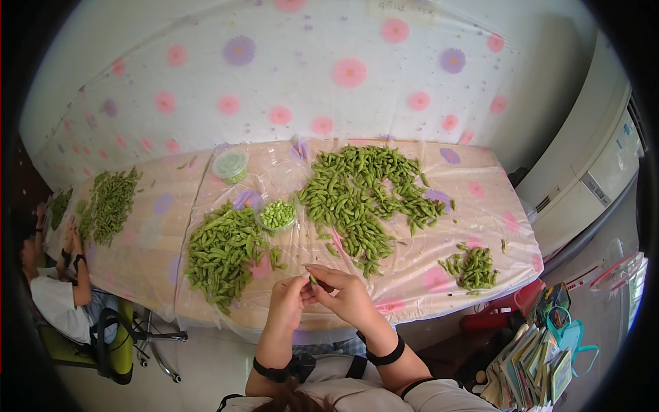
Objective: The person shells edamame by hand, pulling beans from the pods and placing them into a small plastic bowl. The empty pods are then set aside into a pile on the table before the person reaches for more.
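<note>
Near the table's front edge my two hands meet, fingertips together around a small green pod (313, 279). My left hand (294, 294) is closed on one side of it, and my right hand (338, 288) pinches it from the other. Just beyond them lie a few loose pods (276, 259). A clear bowl of shelled green beans (277, 215) stands beside a big heap of pods (225, 253) on the left. Another large heap (357, 199) spreads behind my hands, and a smaller pile (477, 266) lies to the right.
A lidded clear tub (230, 165) stands at the back of the table (412, 302). At far left a seated person (58, 302) works by more pods (113, 204). Books (528, 371) and a red object (495, 310) are at lower right.
</note>
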Motion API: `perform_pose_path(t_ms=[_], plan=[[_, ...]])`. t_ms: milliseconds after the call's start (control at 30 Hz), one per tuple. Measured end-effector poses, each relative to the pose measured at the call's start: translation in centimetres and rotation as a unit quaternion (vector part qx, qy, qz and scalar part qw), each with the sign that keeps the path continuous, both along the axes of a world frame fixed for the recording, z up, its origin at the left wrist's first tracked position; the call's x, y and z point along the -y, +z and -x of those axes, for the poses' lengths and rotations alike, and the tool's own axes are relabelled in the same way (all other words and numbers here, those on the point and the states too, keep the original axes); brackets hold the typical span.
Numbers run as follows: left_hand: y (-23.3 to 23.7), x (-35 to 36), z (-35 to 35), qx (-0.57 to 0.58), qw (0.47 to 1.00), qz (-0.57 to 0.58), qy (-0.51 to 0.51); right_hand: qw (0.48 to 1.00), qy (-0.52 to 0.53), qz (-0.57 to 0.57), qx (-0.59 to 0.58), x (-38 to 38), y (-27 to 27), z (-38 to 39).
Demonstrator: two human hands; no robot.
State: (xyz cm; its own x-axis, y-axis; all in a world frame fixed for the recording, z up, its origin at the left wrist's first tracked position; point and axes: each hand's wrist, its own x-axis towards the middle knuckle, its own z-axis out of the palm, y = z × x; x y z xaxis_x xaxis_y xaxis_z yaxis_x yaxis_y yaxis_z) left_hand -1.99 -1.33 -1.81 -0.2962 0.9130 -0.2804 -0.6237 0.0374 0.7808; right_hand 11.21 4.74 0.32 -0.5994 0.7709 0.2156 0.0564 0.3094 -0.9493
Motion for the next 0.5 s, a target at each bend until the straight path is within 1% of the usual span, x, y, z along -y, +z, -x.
perform_pose_path(t_ms=[67,233,333,500], plan=[[-0.09,-0.01,0.08,-0.015,1.000,0.009,0.004,1.000,0.004,0.001,0.009,-0.02,0.02,-0.09],[-0.20,-0.07,0.38,-0.009,1.000,0.009,0.003,0.999,0.020,-0.049,0.006,-0.29,-0.23,-0.20],[0.17,-0.05,0.37,-0.017,1.000,0.004,-0.002,0.999,0.026,-0.025,0.003,-0.27,-0.39,-0.23],[-0.35,-0.02,0.47,-0.024,1.000,-0.001,-0.008,0.999,0.019,-0.036,-0.005,-0.15,-0.45,-0.27]])
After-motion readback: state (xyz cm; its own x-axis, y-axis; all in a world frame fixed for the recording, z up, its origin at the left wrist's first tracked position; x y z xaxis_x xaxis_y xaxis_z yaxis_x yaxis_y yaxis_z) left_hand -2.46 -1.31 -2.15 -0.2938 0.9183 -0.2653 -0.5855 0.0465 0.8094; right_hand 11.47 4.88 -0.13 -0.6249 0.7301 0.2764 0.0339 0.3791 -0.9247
